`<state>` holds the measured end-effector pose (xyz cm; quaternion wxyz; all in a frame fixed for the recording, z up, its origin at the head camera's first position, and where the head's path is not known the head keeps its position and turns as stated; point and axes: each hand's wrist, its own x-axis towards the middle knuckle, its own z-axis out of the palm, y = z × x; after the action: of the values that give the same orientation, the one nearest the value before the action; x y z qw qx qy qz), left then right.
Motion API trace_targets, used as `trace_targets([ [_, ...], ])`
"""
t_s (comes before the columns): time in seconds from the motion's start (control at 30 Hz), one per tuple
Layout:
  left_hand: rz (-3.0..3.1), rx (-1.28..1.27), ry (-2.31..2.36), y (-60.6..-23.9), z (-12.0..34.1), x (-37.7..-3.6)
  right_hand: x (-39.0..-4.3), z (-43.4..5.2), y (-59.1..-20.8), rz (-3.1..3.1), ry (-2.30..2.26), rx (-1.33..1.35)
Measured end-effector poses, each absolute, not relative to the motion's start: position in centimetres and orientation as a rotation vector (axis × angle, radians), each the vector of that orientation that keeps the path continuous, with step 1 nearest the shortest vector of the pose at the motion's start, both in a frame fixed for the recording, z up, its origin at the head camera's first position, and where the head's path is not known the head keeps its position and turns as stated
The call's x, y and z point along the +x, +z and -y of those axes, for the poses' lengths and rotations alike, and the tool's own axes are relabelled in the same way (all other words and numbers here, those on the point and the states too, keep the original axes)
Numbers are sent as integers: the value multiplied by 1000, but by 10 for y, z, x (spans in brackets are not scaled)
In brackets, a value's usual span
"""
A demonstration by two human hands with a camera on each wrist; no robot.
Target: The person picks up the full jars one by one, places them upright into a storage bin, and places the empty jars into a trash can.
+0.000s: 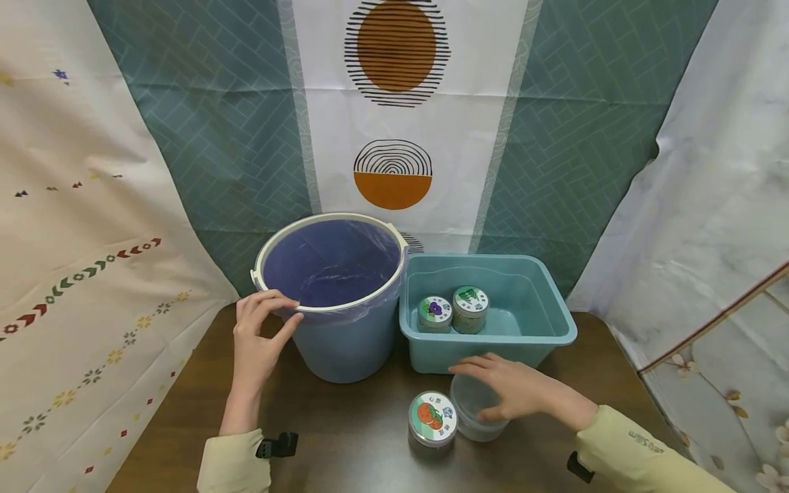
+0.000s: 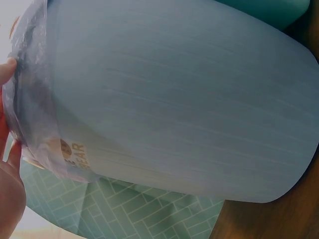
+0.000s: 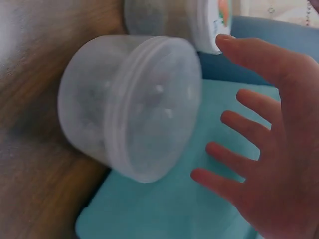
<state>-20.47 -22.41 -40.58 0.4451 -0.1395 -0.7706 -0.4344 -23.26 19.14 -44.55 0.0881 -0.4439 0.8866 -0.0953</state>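
Note:
My left hand (image 1: 280,311) grips the near rim of a blue bucket (image 1: 345,342) lined with a clear plastic bag, fingers over the rim and thumb on the outside. The left wrist view shows the bucket wall (image 2: 174,109) close up, with my left hand (image 2: 10,164) at the frame's left edge. My right hand (image 1: 493,390) hovers with fingers spread over a clear, lidded plastic container (image 1: 467,405) on the table. In the right wrist view the hand (image 3: 259,149) is just apart from that container (image 3: 129,104). A jar with an orange-pictured lid (image 1: 432,416) stands right beside it.
A teal tub (image 1: 493,335) stands right of the bucket and holds two lidded jars (image 1: 435,312) (image 1: 470,307). The brown table (image 1: 345,438) is ringed by hanging patterned cloths at the back and both sides.

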Motion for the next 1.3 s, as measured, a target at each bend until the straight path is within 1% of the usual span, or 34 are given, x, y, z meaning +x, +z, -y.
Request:
trace_targets([
  [0.2,1930,-339,-1079,-419,233,-212,-241,-197,-463,-2622,-269,-1289],
  [0.33,1943,-340,-1094,-419,235,-213,-241,-198,-470,-2595,-266,-1296],
  [0.53,1898,-359,-1064,-412,229,-210,-238,-192,-470,-2570,-230,-1245],
  [0.73,1922,-353,-1078,-416,233,-212,-235,-187,-469,-2599,-197,-1169],
  [1.3,1972,-307,-1109,-420,236,-213,-236,-189,-486,-2593,-225,-982],
])
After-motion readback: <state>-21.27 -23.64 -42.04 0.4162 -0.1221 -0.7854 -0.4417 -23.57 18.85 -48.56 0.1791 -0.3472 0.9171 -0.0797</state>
